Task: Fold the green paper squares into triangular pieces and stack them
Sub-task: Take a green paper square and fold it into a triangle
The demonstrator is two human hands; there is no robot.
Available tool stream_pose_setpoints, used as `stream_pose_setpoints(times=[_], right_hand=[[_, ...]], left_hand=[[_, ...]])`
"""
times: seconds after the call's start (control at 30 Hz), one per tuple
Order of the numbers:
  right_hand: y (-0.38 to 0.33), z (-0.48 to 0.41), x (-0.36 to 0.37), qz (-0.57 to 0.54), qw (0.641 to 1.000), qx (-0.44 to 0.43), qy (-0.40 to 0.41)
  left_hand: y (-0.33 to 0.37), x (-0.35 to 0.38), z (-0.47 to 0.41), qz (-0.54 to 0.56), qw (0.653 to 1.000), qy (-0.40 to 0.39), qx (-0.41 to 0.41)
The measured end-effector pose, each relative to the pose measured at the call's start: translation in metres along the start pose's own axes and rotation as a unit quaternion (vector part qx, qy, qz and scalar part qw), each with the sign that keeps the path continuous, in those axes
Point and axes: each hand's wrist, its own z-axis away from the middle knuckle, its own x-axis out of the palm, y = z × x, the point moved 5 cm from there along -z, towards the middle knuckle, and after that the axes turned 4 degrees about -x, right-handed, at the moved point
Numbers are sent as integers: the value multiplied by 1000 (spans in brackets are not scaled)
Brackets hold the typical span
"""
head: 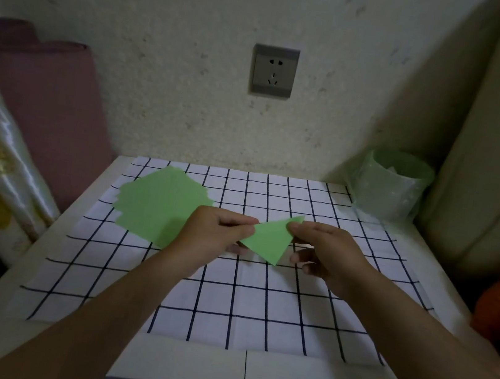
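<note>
A green paper piece (268,240), folded into a triangle, hangs just above the checked cloth between my hands. My left hand (211,235) pinches its left corner between thumb and fingers. My right hand (327,249) pinches its upper right corner. A loose, fanned pile of flat green paper squares (155,204) lies on the cloth at the back left, partly hidden by my left hand.
A white cloth with a dark grid (225,299) covers the small white table (183,364). A small bin lined with a green bag (392,184) stands at the back right corner. Purple and patterned bedding (27,110) rises along the left; a wall socket (274,71) is straight ahead.
</note>
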Motion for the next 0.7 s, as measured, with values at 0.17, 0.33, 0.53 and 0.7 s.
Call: stream_pose_setpoints(times=[0.17, 0.33, 0.53, 0.7], right_hand=[[2, 0, -2, 21, 999, 9, 29], [4, -8, -5, 209, 971, -76, 91], [16, -15, 2, 453, 881, -105, 89], [13, -12, 7, 542, 826, -121, 96]], left_hand=[[-10, -2, -3, -68, 997, -30, -12], [-22, -1, -4, -212, 976, -46, -8], [-27, 6, -7, -380, 923, -31, 57], [-26, 12, -7, -456, 882, -37, 114]])
